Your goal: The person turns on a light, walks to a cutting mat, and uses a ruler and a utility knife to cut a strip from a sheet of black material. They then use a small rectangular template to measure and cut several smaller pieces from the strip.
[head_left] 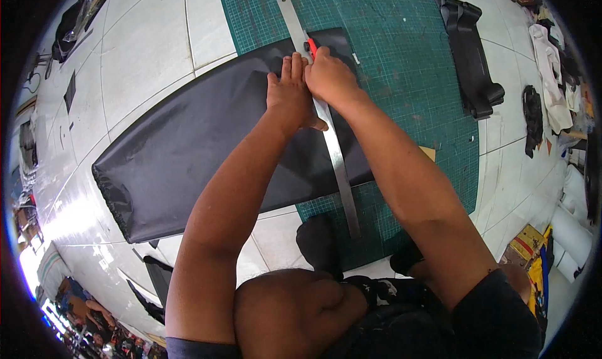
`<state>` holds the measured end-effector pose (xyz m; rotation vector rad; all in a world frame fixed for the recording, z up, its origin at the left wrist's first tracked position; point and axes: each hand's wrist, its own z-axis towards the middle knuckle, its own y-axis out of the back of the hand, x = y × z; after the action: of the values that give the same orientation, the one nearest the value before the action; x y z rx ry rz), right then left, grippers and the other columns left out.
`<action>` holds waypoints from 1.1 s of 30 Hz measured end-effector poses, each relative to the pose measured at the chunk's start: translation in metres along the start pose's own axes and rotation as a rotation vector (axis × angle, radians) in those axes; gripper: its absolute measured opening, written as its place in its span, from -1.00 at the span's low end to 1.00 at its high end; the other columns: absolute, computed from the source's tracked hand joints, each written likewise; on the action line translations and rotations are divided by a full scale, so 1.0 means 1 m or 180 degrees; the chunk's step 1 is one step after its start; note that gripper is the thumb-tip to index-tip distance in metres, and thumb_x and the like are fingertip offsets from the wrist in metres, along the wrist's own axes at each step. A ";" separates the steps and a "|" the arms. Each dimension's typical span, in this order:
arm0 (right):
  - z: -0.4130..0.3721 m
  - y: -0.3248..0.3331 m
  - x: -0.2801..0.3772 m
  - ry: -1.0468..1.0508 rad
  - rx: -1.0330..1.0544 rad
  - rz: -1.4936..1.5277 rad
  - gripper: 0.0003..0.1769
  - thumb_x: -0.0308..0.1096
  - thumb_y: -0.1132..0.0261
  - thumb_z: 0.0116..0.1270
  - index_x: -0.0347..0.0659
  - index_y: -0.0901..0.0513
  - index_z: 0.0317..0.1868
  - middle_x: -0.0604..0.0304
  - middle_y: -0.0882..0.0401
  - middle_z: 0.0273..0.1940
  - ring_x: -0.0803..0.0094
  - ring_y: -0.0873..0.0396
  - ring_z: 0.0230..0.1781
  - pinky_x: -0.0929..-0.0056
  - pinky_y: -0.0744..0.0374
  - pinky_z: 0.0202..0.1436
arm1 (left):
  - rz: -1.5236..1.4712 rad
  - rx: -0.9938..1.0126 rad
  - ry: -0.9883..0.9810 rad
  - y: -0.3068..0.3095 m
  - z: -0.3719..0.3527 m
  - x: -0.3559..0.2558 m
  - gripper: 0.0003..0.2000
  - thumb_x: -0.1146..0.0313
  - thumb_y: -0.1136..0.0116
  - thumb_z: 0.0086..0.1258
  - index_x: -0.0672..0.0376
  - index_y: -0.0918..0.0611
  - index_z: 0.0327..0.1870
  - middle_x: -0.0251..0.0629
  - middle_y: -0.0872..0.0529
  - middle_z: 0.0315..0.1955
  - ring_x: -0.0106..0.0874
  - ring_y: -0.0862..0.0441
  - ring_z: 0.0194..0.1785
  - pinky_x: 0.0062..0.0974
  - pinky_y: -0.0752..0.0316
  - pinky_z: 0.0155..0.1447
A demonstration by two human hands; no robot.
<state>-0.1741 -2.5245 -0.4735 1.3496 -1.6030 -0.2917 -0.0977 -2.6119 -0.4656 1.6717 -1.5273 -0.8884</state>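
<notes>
White tiles surround the green mat, which bears part of the black sheet beneath your steel ruler. Press evenly with your flat, spread left hand, clear of the edge; your right hand grips the red cutter, its contact with the sheet unclear.

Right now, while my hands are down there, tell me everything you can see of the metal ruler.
The metal ruler is long, straight and silvery, apparently steel, with a small hole near its far end. It lies across the black sheet, both ends reaching over the green cutting mat. Your left hand presses on it, thumb across its surface; your right hand holds a red cutter at its right edge. Any markings are too small to read.
</notes>
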 end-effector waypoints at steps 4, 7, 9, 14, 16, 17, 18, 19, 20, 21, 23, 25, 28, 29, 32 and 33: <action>0.005 0.011 0.012 -0.0169 0.0113 -0.0202 -0.48 -0.17 0.02 0.59 -0.43 -0.40 0.33 -0.44 -0.61 0.18 -0.30 -0.62 0.22 -0.12 -0.57 0.28 | 0.0121 -0.0027 0.0012 0.002 -0.001 -0.001 0.49 -0.44 -0.58 -0.21 0.18 0.06 0.70 0.00 0.08 0.68 -0.03 0.11 0.73 0.13 -0.17 0.58; 0.019 0.019 0.019 -0.0130 0.0313 -0.0139 -0.45 -0.20 0.01 0.59 -0.39 -0.38 0.43 -0.39 -0.56 0.29 -0.26 -0.57 0.31 -0.09 -0.54 0.36 | 0.0183 0.0055 0.0040 0.005 -0.003 -0.003 0.49 -0.42 -0.59 -0.19 0.21 0.06 0.69 -0.03 0.06 0.67 -0.04 0.10 0.73 0.07 -0.19 0.57; 0.009 0.022 0.018 -0.0080 0.0232 -0.0120 -0.45 -0.22 0.00 0.60 -0.35 -0.36 0.47 -0.37 -0.50 0.35 -0.24 -0.53 0.36 -0.08 -0.52 0.41 | 0.0160 -0.0009 -0.0010 0.006 -0.003 -0.004 0.49 -0.44 -0.57 -0.18 0.23 0.06 0.69 -0.02 0.05 0.67 -0.05 0.10 0.73 0.08 -0.21 0.56; -0.029 0.012 -0.006 0.0288 0.0769 -0.0768 -0.44 -0.25 -0.06 0.60 -0.34 -0.34 0.49 -0.32 -0.37 0.47 -0.26 -0.45 0.42 -0.07 -0.47 0.46 | 0.0252 0.0003 0.0050 0.003 0.000 -0.003 0.50 -0.48 -0.54 -0.18 0.31 0.06 0.68 -0.01 0.08 0.68 -0.05 0.10 0.74 0.07 -0.19 0.59; -0.049 0.000 -0.025 -0.0400 0.0684 0.0099 -0.47 -0.29 -0.06 0.60 -0.36 -0.34 0.47 -0.33 -0.47 0.36 -0.26 -0.48 0.38 -0.08 -0.52 0.39 | 0.0270 0.0002 0.0053 0.002 0.003 -0.005 0.53 -0.49 -0.55 -0.21 0.35 0.06 0.67 0.01 0.10 0.68 -0.04 0.10 0.73 0.09 -0.20 0.59; -0.056 -0.008 -0.040 -0.0292 0.0797 -0.0001 -0.46 -0.29 -0.06 0.60 -0.38 -0.34 0.47 -0.34 -0.49 0.32 -0.24 -0.50 0.36 -0.08 -0.54 0.35 | 0.0278 0.0007 0.0055 0.002 0.004 -0.005 0.56 -0.50 -0.56 -0.24 0.38 0.07 0.66 0.03 0.10 0.68 -0.03 0.09 0.73 0.11 -0.22 0.58; -0.064 -0.020 -0.057 -0.0184 0.0915 -0.0098 -0.46 -0.28 -0.06 0.60 -0.40 -0.33 0.46 -0.35 -0.51 0.29 -0.23 -0.52 0.33 -0.07 -0.56 0.32 | 0.0287 0.0019 0.0059 0.001 0.003 -0.006 0.58 -0.51 -0.57 -0.28 0.41 0.07 0.65 0.05 0.10 0.68 -0.03 0.09 0.73 0.13 -0.25 0.57; -0.072 -0.039 -0.077 0.0378 0.0790 -0.0756 -0.46 -0.27 -0.06 0.61 -0.42 -0.34 0.45 -0.37 -0.54 0.23 -0.22 -0.56 0.27 -0.07 -0.57 0.26 | 0.0285 -0.0014 0.0077 0.000 0.002 -0.006 0.59 -0.52 -0.57 -0.28 0.38 0.08 0.66 0.05 0.10 0.68 -0.05 0.10 0.73 0.12 -0.25 0.57; -0.083 -0.061 -0.098 0.0946 0.0651 -0.1411 -0.46 -0.25 -0.06 0.62 -0.45 -0.34 0.43 -0.39 -0.56 0.18 -0.21 -0.59 0.21 -0.07 -0.59 0.20 | 0.0272 -0.0041 0.0089 0.001 0.002 -0.005 0.59 -0.52 -0.57 -0.30 0.37 0.07 0.66 0.05 0.10 0.68 -0.05 0.11 0.74 0.12 -0.25 0.57; -0.097 -0.072 -0.110 0.1500 0.0510 -0.2065 -0.46 -0.23 -0.05 0.62 -0.47 -0.34 0.41 -0.41 -0.59 0.12 -0.20 -0.63 0.14 -0.07 -0.60 0.15 | 0.0252 -0.0060 0.0089 0.000 0.002 -0.004 0.60 -0.51 -0.58 -0.31 0.37 0.07 0.66 0.05 0.09 0.68 -0.05 0.11 0.74 0.12 -0.25 0.58; -0.135 -0.031 -0.087 0.0048 0.1250 -0.0620 -0.52 -0.22 -0.05 0.63 -0.49 -0.40 0.29 -0.43 -0.63 -0.03 -0.24 -0.67 -0.04 -0.11 -0.60 0.02 | 0.0205 -0.0098 0.0093 -0.001 0.002 -0.006 0.60 -0.51 -0.59 -0.33 0.35 0.07 0.67 0.04 0.09 0.68 -0.05 0.11 0.74 0.11 -0.24 0.58; -0.176 -0.017 -0.084 -0.0351 0.1364 -0.0069 -0.55 -0.20 -0.04 0.64 -0.44 -0.42 0.27 -0.39 -0.65 -0.04 -0.23 -0.68 -0.13 -0.13 -0.61 -0.03 | 0.0179 -0.0126 0.0108 -0.001 0.000 -0.006 0.61 -0.51 -0.59 -0.35 0.34 0.06 0.67 0.04 0.09 0.69 -0.05 0.10 0.74 0.11 -0.25 0.58; -0.242 -0.022 -0.108 0.0653 0.0717 -0.0584 -0.53 -0.15 -0.02 0.67 -0.27 -0.41 0.40 -0.22 -0.62 0.15 -0.16 -0.68 -0.11 -0.15 -0.61 0.04 | 0.0118 -0.0230 0.0045 -0.007 0.000 -0.003 0.61 -0.51 -0.59 -0.35 0.33 0.06 0.67 0.04 0.09 0.68 -0.05 0.07 0.73 0.10 -0.25 0.58; -0.266 -0.023 -0.111 0.0240 0.0903 -0.0436 -0.53 -0.16 -0.03 0.66 -0.27 -0.41 0.40 -0.23 -0.62 0.16 -0.15 -0.68 -0.10 -0.15 -0.61 0.03 | 0.0118 -0.0193 0.0050 -0.008 -0.001 -0.003 0.61 -0.51 -0.59 -0.35 0.33 0.06 0.67 0.04 0.09 0.69 -0.05 0.08 0.73 0.10 -0.24 0.58; -0.312 -0.024 -0.125 -0.0538 0.1252 -0.0202 -0.52 -0.20 -0.06 0.65 -0.29 -0.42 0.41 -0.22 -0.63 0.15 -0.13 -0.68 -0.08 -0.13 -0.61 0.00 | 0.0120 -0.0120 0.0071 -0.002 0.001 -0.005 0.60 -0.50 -0.60 -0.33 0.34 0.08 0.67 0.04 0.10 0.69 -0.04 0.09 0.73 0.11 -0.22 0.59; -0.317 -0.023 -0.129 -0.0516 0.1276 -0.0253 -0.52 -0.21 -0.06 0.64 -0.28 -0.43 0.42 -0.21 -0.66 0.12 -0.13 -0.68 -0.08 -0.13 -0.61 -0.01 | 0.0120 -0.0077 0.0068 -0.001 0.000 -0.006 0.60 -0.49 -0.59 -0.32 0.34 0.09 0.67 0.04 0.10 0.69 -0.04 0.10 0.74 0.11 -0.21 0.60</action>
<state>0.0747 -2.2995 -0.4008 1.7331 -1.8105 -0.1323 -0.0977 -2.6059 -0.4666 1.6250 -1.5229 -0.8632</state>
